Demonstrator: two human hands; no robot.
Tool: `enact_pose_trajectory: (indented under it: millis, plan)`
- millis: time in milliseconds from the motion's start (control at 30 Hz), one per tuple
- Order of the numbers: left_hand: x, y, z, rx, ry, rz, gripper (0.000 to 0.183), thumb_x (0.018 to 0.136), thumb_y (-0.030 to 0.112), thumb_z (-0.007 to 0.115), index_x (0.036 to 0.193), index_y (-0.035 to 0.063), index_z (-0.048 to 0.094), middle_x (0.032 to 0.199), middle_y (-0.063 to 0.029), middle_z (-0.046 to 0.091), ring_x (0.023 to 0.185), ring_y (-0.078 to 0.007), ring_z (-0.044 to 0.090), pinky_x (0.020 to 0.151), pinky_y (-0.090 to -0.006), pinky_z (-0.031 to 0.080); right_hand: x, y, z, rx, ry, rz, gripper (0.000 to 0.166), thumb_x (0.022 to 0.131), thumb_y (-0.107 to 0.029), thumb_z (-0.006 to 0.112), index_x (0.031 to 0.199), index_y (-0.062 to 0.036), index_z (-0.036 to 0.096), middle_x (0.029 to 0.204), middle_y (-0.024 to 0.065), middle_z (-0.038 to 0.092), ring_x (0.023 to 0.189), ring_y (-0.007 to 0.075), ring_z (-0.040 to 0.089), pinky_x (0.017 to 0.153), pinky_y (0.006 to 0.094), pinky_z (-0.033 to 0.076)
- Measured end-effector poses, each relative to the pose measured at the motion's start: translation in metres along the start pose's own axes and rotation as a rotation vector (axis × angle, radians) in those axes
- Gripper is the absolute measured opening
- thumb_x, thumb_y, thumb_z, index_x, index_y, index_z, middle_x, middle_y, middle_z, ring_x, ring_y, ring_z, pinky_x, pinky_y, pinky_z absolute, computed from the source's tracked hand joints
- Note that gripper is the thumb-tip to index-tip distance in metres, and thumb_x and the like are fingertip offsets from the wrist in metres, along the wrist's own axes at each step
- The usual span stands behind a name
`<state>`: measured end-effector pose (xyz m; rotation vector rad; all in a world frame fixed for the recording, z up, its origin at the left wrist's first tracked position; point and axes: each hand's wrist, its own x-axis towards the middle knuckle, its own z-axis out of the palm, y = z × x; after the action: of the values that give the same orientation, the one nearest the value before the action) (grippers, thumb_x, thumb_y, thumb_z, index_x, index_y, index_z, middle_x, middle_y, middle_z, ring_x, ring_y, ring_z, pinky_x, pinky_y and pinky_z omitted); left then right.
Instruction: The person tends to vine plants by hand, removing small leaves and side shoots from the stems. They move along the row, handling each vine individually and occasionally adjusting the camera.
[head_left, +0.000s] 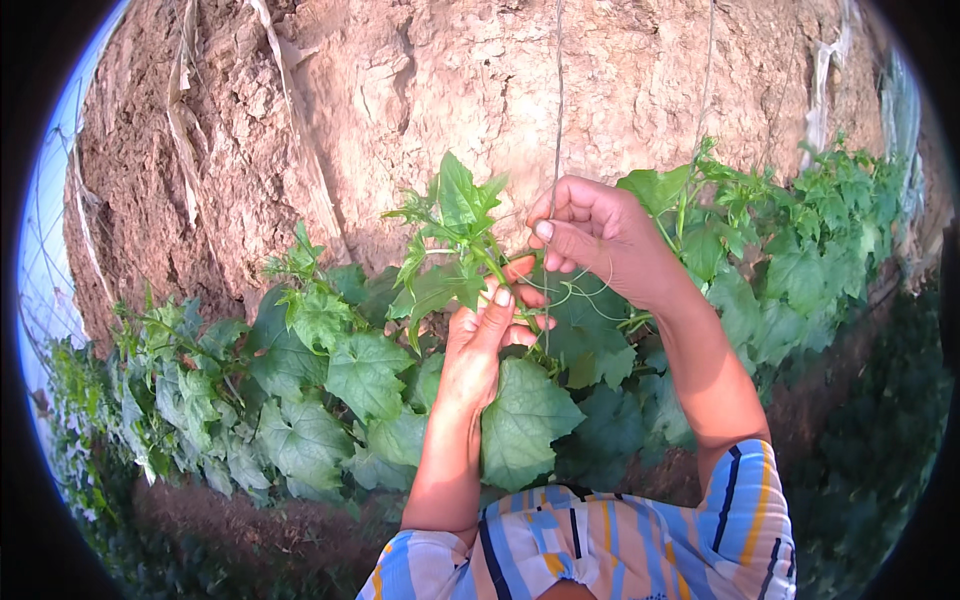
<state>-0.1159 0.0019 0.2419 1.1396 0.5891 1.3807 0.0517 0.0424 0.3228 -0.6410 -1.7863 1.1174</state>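
Observation:
My left hand is closed around the green stem of a climbing vine, just under its leafy tip. To the right and a little higher, my right hand pinches a thin hanging string between thumb and fingers. The string runs straight up out of view from that pinch. Thin curling tendrils loop between the two hands. Below my left hand spreads a broad lobed leaf. Part of the stem is hidden by my left fingers.
A rough earthen wall rises behind the plants. Leafy vines stretch along its foot on the left, with more vines on the right. Another string hangs at right. Torn plastic strips cling to the wall. Bare soil lies in front.

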Motion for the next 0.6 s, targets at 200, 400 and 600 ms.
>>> enact_pose_trajectory:
  millis: [200,400,600]
  plan:
    - [0.001,0.004,0.008,-0.129,0.083,0.017,0.021,0.089,0.021,0.060,0.103,0.0065,0.060,0.090,-0.0035,0.063,0.075,-0.0128,0.060,0.057,-0.0205,0.045,0.022,-0.018,-0.005,0.073,-0.045,0.183,0.015,0.088,-0.009,0.053,0.101,-0.0012,0.052,0.090,0.0045,0.061,0.076,0.0105,0.061,0.068,0.0238,0.052]
    - [0.011,-0.006,0.001,-0.212,0.121,0.021,0.023,0.083,0.015,0.066,0.102,0.0064,0.058,0.094,-0.0075,0.063,0.075,-0.0177,0.061,0.052,-0.0218,0.042,0.009,-0.008,0.000,0.057,-0.018,0.088,0.019,0.087,-0.007,0.055,0.103,0.0004,0.053,0.088,0.0046,0.062,0.079,0.0122,0.061,0.069,0.0260,0.050]
    - [0.017,-0.021,-0.006,-0.164,0.229,0.079,0.017,0.082,0.011,0.066,0.097,0.0073,0.060,0.089,-0.0031,0.063,0.073,-0.0123,0.057,0.055,-0.0220,0.040,-0.031,0.012,0.020,-0.766,0.411,-0.513,0.022,0.074,0.000,0.062,0.094,-0.0052,0.057,0.084,0.0059,0.059,0.071,0.0200,0.060,0.063,0.0299,0.048]
